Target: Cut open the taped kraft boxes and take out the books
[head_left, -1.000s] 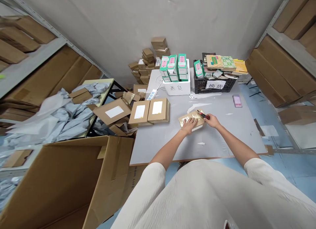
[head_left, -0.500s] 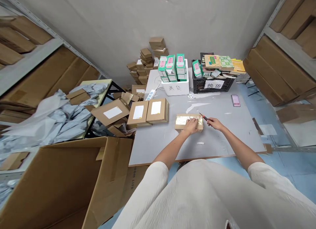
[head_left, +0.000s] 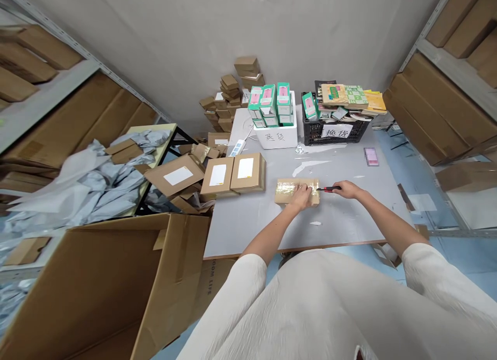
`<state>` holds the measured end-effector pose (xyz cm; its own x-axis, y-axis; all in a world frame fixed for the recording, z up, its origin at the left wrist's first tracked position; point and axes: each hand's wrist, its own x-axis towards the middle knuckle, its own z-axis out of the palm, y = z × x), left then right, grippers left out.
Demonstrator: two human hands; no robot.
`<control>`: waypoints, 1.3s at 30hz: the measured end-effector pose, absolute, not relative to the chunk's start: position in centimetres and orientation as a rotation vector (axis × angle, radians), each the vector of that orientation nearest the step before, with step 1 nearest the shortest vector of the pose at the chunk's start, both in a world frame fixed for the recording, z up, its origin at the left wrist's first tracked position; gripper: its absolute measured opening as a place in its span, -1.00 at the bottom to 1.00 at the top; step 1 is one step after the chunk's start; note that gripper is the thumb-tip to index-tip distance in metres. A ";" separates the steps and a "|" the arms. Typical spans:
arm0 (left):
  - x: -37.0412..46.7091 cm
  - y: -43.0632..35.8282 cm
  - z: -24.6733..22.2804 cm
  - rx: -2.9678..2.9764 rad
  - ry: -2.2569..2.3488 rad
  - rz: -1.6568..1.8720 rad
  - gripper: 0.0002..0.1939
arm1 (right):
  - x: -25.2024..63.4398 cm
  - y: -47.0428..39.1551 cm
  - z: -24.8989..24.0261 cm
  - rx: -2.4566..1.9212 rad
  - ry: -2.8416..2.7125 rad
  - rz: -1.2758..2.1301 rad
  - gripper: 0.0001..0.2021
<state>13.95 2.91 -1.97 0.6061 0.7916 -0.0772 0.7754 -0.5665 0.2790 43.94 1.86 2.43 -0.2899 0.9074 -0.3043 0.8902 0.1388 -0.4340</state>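
Observation:
A small cardboard box (head_left: pixel 286 190), with shiny clear tape along its top, lies on the grey table in front of me. Over its right half, my left hand (head_left: pixel 302 196) holds it down with bent fingers. My right hand (head_left: pixel 347 189) is closed around a red and black utility knife (head_left: pixel 328 189). The knife lies nearly level, pointing left, with its tip at the box's right end by the tape. Whether the blade has gone into the tape is too small to tell.
Two labelled cartons (head_left: pixel 245 171) sit at the table's left edge. Behind are a white bin (head_left: pixel 276 138) of green-and-pink boxes and a black crate (head_left: pixel 337 134) of books. A pink card (head_left: pixel 371 156) lies right. A large open carton (head_left: pixel 171 287) stands at lower left.
My right hand has moved slightly right, and the knife has swung from slanting up-left to nearly level, its tip now at the box's right end. My left hand stays on the box.

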 end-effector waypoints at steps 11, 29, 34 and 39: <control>14.1 2.5 -2.5 2.542 1.308 0.091 -0.37 | 41.4 6.3 3.8 -1.933 -2.709 0.754 -0.72; 13.8 2.5 -1.6 2.484 1.312 0.095 -0.36 | 43.4 0.5 0.0 -1.775 -1.978 1.497 -0.55; 13.7 2.8 -1.7 2.471 1.306 0.128 -0.33 | 43.8 -0.4 -0.5 -1.664 -1.976 1.621 -0.59; 13.3 2.4 -1.6 2.421 1.313 0.196 -0.14 | 44.5 -1.0 -0.4 -1.794 -1.637 1.427 -0.59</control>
